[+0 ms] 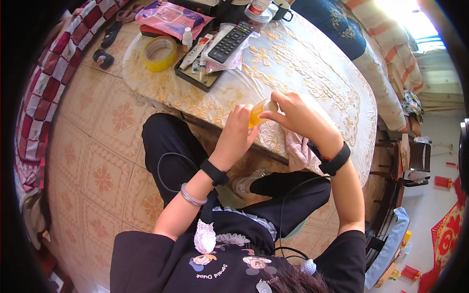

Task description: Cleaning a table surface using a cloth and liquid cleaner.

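Observation:
A small yellow translucent bottle [257, 112] with a white cap [271, 106] is held up over the near edge of the table. My left hand [240, 122] grips the bottle's body from the left, its fingers hiding the bottom end. Around the cap, my right hand [291, 110] has its thumb and bent fingers closed. The bottle is tilted, cap end up and to the right. Whether the cap is loose cannot be made out. Both wrists wear black straps.
A cloth-covered table [311, 66] spans the front. On it are a roll of yellow tape [159, 53], a black tray [199, 82], a remote control [231, 42], a white dropper bottle [187, 39] and a pink wipes pack [170, 16]. A pink cloth [298, 148] hangs over the near edge. Cables cross my lap.

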Available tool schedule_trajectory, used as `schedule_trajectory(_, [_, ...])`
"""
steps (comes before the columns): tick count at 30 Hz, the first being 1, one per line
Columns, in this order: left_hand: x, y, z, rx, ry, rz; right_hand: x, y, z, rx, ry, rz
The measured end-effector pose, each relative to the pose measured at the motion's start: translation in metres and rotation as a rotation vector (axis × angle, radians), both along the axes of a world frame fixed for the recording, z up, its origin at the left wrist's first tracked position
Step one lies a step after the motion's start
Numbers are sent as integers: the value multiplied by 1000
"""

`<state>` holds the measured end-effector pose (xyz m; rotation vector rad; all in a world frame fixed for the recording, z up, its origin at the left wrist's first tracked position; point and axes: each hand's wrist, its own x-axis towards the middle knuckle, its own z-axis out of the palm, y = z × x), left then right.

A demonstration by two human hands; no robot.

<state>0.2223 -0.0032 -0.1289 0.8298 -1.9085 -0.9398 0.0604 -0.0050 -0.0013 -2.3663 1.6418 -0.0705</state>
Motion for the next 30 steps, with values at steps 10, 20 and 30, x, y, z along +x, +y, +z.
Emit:
schedule_trajectory(10, [1,1,1,-12,-8,4,-1,3,1,-47,-130,30])
schedule_trajectory(20, [0,1,1,-16,-6,4,-2,2,5,15,-57,26])
schedule_trajectory(30, [1,0,1,-4,2,-9,-3,5,3,20,-7,-30])
